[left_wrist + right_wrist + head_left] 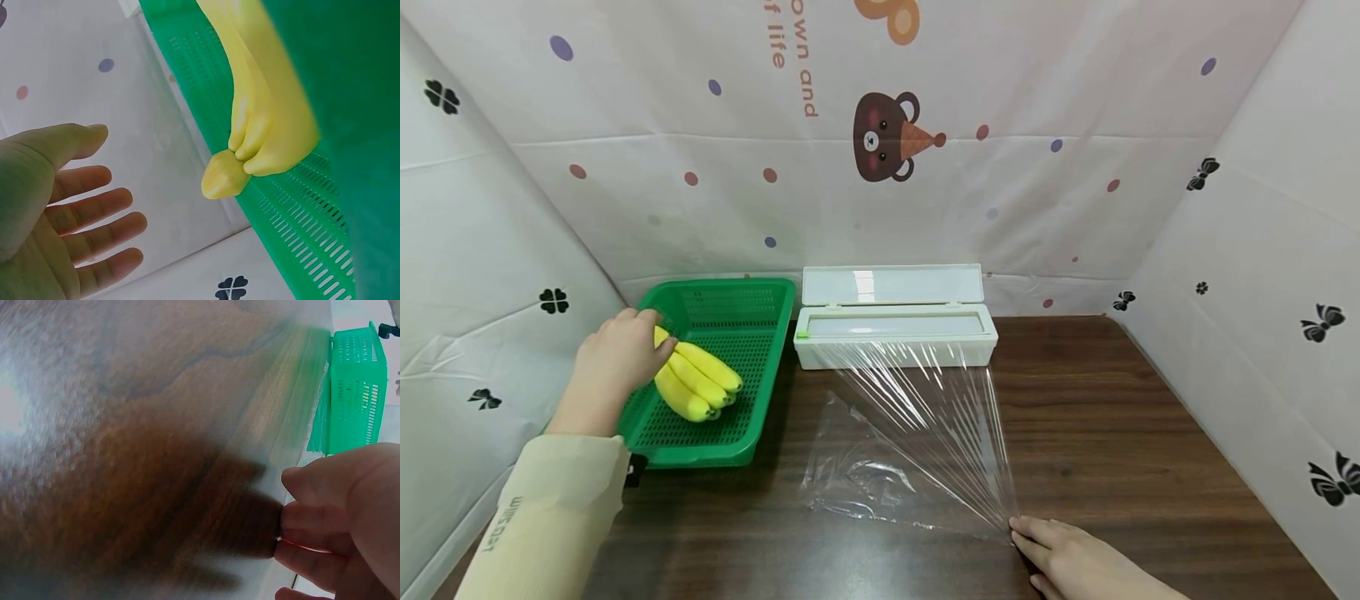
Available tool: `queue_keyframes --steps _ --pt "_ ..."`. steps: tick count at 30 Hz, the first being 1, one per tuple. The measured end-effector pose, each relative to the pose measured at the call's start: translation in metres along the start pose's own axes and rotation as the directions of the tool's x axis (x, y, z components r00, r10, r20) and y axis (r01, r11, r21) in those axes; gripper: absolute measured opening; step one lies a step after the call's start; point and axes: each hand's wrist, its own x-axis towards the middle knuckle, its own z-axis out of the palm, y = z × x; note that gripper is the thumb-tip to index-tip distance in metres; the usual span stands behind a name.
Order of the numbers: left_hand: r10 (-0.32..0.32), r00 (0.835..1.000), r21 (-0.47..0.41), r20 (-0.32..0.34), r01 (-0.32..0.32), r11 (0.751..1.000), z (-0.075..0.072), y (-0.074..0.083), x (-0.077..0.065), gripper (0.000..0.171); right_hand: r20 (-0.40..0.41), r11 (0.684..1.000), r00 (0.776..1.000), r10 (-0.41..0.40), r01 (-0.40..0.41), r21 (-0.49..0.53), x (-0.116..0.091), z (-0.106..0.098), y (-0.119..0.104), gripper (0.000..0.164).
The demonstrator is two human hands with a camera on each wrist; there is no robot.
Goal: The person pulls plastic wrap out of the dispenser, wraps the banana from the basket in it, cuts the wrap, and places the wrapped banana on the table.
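A bunch of yellow bananas (694,377) lies in a green plastic basket (771,367) at the left. Just above the bunch's stem end is my left hand (625,354). In the left wrist view that left hand (69,219) has its fingers spread loosely, apart from the stem (225,175). My right hand (1078,562) pinches a corner of clear plastic wrap (917,450) low over the table. Drawn into taut creases, the wrap runs from a white dispenser box (895,352) to those fingertips; its left part lies slack.
The dispenser's lid (891,285) is raised against the patterned cloth (1037,225) behind. A dark wooden table (1112,433) lies under everything. White cloth walls (1247,275) stand on both sides.
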Motion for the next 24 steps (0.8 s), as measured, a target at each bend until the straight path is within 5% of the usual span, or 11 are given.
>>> queue_keyframes --steps 24 --pt "-0.016 0.995 0.005 0.102 0.015 1.0 -0.009 -0.007 0.016 0.049 -0.013 1.0 1.0 -0.003 0.003 0.008 -0.001 0.0 0.0 0.043"
